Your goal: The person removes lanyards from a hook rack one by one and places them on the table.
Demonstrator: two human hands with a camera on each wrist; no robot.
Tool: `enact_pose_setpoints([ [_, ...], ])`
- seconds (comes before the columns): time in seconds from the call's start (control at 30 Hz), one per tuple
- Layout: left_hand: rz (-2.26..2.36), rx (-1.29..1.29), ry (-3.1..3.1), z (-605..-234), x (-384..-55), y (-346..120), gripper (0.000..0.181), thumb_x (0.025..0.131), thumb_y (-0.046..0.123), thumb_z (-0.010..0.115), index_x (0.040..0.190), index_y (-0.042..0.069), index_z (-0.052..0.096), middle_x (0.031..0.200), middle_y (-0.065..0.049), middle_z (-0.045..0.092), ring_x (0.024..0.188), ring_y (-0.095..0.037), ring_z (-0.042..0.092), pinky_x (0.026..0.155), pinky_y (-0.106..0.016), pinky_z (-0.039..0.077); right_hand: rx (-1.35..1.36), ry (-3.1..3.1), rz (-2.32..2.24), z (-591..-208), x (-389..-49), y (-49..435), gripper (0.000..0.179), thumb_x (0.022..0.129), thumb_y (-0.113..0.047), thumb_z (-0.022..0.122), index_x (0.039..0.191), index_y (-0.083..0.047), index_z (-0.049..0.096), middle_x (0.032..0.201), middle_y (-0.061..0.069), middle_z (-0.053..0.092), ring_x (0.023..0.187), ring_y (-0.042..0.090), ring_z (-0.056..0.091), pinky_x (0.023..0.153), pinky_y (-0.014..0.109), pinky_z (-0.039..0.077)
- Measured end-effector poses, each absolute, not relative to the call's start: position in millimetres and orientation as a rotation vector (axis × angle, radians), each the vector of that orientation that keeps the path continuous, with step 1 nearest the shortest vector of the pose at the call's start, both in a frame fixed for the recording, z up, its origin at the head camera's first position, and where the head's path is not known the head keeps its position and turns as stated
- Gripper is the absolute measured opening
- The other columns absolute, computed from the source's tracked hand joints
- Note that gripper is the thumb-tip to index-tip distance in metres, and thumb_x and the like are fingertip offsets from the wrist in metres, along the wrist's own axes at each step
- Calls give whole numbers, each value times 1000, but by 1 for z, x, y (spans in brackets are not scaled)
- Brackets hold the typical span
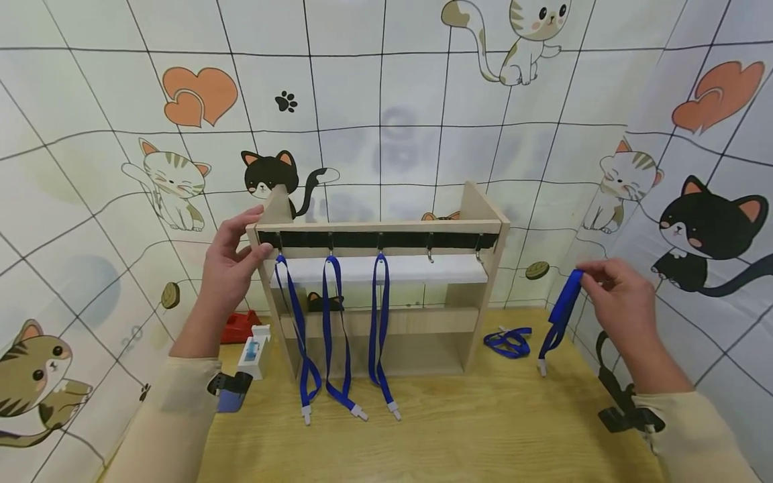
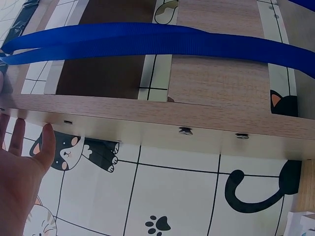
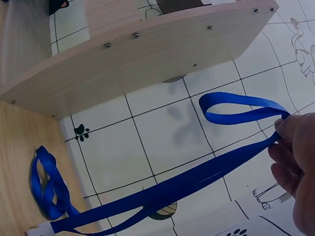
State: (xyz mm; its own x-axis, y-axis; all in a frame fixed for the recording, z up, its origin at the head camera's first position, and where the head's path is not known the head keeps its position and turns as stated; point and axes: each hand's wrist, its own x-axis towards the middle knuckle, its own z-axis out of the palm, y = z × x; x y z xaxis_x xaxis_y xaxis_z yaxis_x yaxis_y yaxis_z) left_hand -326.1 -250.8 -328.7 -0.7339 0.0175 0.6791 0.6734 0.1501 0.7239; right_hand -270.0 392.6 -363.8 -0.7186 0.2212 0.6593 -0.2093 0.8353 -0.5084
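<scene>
My left hand (image 1: 232, 258) holds the upper left corner of a wooden rack (image 1: 380, 227), its thumb at the front and its fingers along the outer side. Off to the right of the rack, my right hand (image 1: 625, 318) pinches a blue lanyard (image 3: 182, 179) near its looped end; the white clip end hangs down. Three more blue lanyards (image 1: 378, 322) hang from hooks on the rack's black strip (image 1: 356, 240). The two rightmost hooks (image 1: 430, 248) carry nothing. Another blue lanyard (image 1: 508, 343) lies coiled on the table to the right of the rack.
A wooden-topped table (image 1: 423, 429) bears the rack. At its left are a red object (image 1: 238, 327), a white box with a blue part (image 1: 253, 355) and a blue item (image 1: 229, 401) partly behind the left wrist. Cat-print sheeting (image 1: 380, 87) closes the back and sides.
</scene>
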Motion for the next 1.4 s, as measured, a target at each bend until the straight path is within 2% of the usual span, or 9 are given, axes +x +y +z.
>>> enact_pose_setpoints([
  [0.23, -1648, -662, -1892, -328, -326, -250, 52, 105, 4, 74, 155, 10, 58, 169, -3, 52, 154, -32, 43, 112, -30, 53, -2, -2281, 764, -375, -262, 398, 18, 108, -9, 72, 122, -1, 80, 112, 17, 76, 89, -8, 52, 71, 6, 41],
  [0.4, -1662, -673, -1883, -329, -327, -250, 52, 105, 3, 74, 155, 9, 57, 169, -4, 51, 154, -28, 44, 115, -34, 52, -9, -2331, 775, -383, -256, 401, 18, 109, -10, 72, 123, -3, 80, 111, 15, 75, 90, -6, 54, 71, 6, 42],
  [0.7, -1667, -670, -1882, -329, -327, -251, 53, 106, 4, 73, 156, 10, 57, 169, -3, 50, 152, -28, 44, 111, -32, 52, 119, -2369, 771, -403, -260, 399, 14, 106, -3, 74, 119, -2, 80, 104, 15, 75, 89, -13, 51, 74, 6, 42],
  [0.83, -1674, -677, -1881, -329, -327, -250, 53, 106, 3, 73, 156, 10, 57, 170, -3, 50, 152, -28, 44, 112, -31, 52, 126, -2403, 761, -417, -267, 400, 13, 105, -3, 74, 117, -3, 80, 100, 13, 75, 85, -9, 53, 72, 8, 43],
  [1.07, -1675, -677, -1883, -330, -327, -250, 53, 106, 2, 73, 156, 10, 57, 170, -3, 50, 152, -29, 44, 112, -31, 52, 72, -2489, 847, -437, -275, 400, 13, 107, -6, 73, 118, -3, 80, 97, 11, 76, 82, 7, 61, 65, 16, 50],
  [1.4, -1687, -671, -1875, -329, -326, -249, 53, 105, 3, 73, 155, 9, 57, 169, -4, 50, 152, -28, 45, 112, -33, 51, 80, -2588, 982, -456, -278, 395, 14, 108, -7, 71, 119, -3, 78, 100, 11, 79, 82, 12, 65, 64, 25, 55],
])
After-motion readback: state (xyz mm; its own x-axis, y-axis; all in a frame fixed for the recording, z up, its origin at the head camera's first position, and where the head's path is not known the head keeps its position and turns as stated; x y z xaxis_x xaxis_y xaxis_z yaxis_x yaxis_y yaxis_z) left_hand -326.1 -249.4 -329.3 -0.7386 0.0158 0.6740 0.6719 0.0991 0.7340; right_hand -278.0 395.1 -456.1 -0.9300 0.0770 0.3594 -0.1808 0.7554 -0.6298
